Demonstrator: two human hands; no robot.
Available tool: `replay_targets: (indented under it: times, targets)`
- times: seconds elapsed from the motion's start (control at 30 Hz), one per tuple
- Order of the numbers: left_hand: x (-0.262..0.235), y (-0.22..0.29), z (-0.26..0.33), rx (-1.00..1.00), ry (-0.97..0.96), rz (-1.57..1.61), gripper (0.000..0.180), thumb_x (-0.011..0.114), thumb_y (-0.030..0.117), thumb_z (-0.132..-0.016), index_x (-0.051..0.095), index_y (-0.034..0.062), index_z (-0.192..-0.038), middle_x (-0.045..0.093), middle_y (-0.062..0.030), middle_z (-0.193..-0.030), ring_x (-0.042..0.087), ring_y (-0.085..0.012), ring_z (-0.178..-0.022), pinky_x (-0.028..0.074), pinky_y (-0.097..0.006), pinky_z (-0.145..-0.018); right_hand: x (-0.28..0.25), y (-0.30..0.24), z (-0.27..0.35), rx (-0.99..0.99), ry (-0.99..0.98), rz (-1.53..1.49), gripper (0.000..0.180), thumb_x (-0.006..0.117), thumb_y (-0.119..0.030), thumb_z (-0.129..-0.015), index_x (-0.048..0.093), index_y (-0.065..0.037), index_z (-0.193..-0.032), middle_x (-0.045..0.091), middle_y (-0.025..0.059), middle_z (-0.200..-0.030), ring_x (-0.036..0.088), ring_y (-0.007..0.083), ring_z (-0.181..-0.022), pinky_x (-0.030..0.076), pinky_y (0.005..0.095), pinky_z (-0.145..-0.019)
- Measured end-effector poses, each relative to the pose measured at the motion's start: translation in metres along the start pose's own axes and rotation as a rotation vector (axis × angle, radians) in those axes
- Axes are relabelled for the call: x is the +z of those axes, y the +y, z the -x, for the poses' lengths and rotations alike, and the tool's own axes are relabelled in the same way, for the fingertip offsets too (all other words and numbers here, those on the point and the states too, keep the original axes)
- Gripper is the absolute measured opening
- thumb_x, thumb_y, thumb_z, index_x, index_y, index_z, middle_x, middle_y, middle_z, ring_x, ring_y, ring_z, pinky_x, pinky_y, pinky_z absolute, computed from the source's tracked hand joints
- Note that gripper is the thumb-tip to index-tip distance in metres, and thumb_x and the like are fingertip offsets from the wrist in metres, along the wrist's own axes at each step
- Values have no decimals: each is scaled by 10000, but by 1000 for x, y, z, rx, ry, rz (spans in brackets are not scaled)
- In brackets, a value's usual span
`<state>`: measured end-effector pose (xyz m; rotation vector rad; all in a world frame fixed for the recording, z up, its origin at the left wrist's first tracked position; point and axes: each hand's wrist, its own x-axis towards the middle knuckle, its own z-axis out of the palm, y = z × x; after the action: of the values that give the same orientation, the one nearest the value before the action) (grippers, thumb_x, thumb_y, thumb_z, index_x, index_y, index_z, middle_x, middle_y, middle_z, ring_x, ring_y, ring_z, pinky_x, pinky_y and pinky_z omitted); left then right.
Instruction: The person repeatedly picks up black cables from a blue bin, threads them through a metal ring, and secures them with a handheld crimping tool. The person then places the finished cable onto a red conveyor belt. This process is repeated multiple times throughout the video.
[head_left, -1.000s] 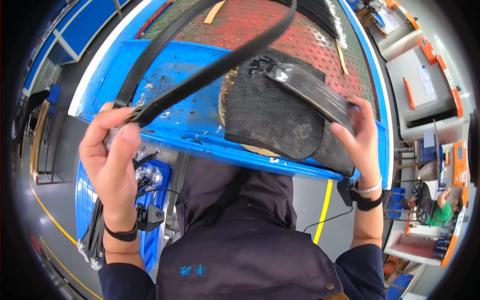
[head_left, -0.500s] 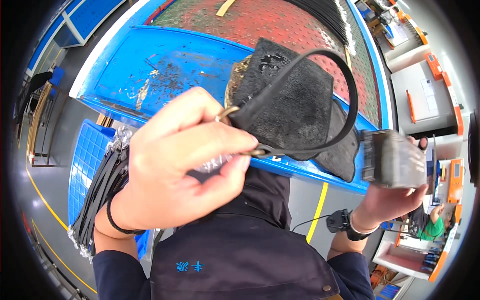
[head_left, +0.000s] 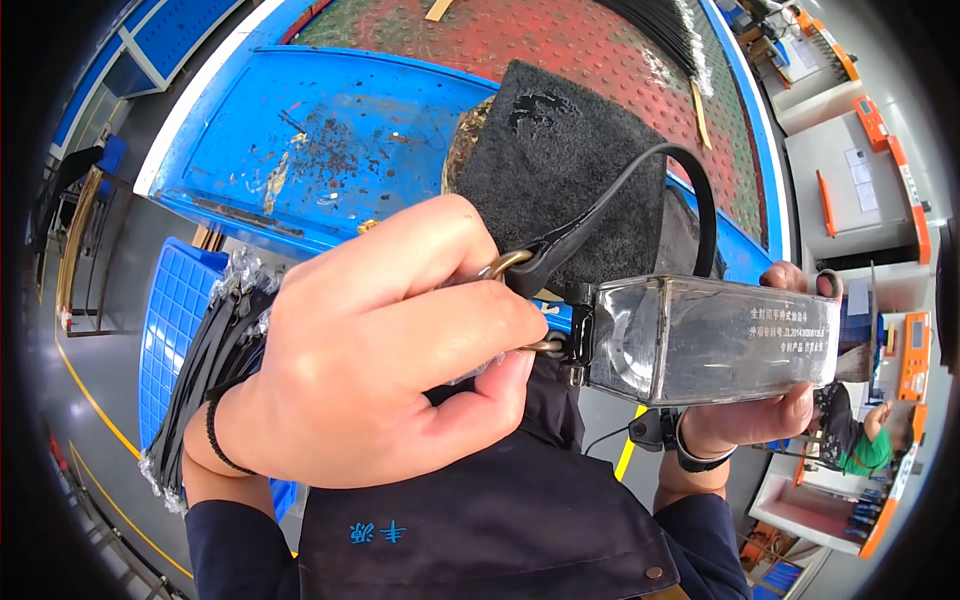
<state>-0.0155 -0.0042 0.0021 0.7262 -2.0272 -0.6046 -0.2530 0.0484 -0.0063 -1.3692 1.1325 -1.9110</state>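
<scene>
My left hand (head_left: 385,340) is closed in a pinch on a black leather handle strap (head_left: 710,215), near its two ends. The strap arches up and to the right in a loop. A brass-coloured ring (head_left: 510,262) shows at one end beside my fingers; part of a second ring shows below it. In my right hand (head_left: 745,420) is a clear plastic box-shaped applicator (head_left: 710,340) with a black end. That end is close to my left fingertips and the lower strap end; whether it touches the strap I cannot tell.
A dark fuzzy cloth pad (head_left: 570,150) lies on the stained blue tray (head_left: 330,170) ahead. Bundled black straps (head_left: 215,360) hang by a blue basket (head_left: 180,330) at left. More black strips (head_left: 660,30) lie on the red textured surface. A person in green (head_left: 868,450) is far right.
My right hand has brought the clear applicator leftward to the strap end by my left fingers. My left hand has shifted slightly right, and the strap loop has turned and lowered.
</scene>
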Motion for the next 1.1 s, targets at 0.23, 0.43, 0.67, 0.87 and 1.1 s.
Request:
replay_targets:
  times: [0.23, 0.43, 0.67, 0.87, 1.1]
  targets:
    - [0, 2, 0, -19, -16, -18, 243, 612, -27, -484, 650, 41, -714, 482, -59, -622, 466, -154, -540, 329, -249, -459, 7, -4, 2, 58, 162, 104, 923, 621, -531, -544, 285, -38, -1248, 487, 196, -1000, 511, 245, -898, 437, 335, -780]
    - [2, -1, 2, -47, 16, -3, 237, 608, -19, -492, 650, 42, -717, 481, -61, -621, 463, -155, -543, 339, -245, -471, -4, 0, 3, -50, 27, 15, 718, 570, -382, -653, 285, -34, -1213, 370, 186, -1060, 455, 250, -995, 491, 366, -779]
    - [0, 0, 2, -87, 21, 6, 226, 612, 14, -504, 653, 43, -724, 484, -59, -633, 459, -157, -552, 339, -251, -486, -17, -1, 8, -123, -94, 29, 711, 557, -371, -665, 275, -33, -1223, 363, 180, -1079, 450, 268, -1029, 489, 399, -813]
    - [-5, 1, 4, 45, 18, -145, 255, 608, 27, -493, 660, 74, -738, 486, -53, -642, 452, -160, -557, 328, -257, -483, -10, -9, 6, 31, 230, -35, 829, 645, -460, -577, 318, -48, -1218, 430, 182, -1026, 481, 225, -888, 428, 338, -814]
    - [-3, 3, 9, 208, 27, -231, 325, 602, -9, -490, 669, 115, -783, 473, -33, -719, 450, -160, -567, 346, -263, -485, -7, -11, 5, 135, 115, -172, 873, 697, -403, -553, 296, -81, -1258, 453, 198, -1021, 500, 240, -912, 475, 334, -765]
